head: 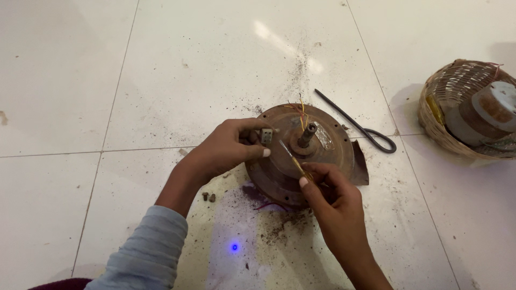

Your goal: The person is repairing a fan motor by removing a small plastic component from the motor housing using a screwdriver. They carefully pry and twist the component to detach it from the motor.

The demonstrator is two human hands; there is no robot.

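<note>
A round rusty motor housing [333, 150] lies flat on the white tiled floor, with a short shaft [307, 134] standing up at its middle and thin red and yellow wires at its far side. My left hand [228, 147] grips the housing's left rim, with a small grey block-shaped part at its fingertips. My right hand [328, 190] holds a thin screwdriver [293, 158] with a yellowish handle, its tip pointing up-left onto the housing near the shaft.
A bent black metal rod [357, 126] with a looped end lies right of the housing. A woven basket [446, 113] holding a rusty cylindrical part stands at the right edge. Two small dark bits [208, 197] and dirt lie on the tiles. A blue light spot [234, 247] shows near me.
</note>
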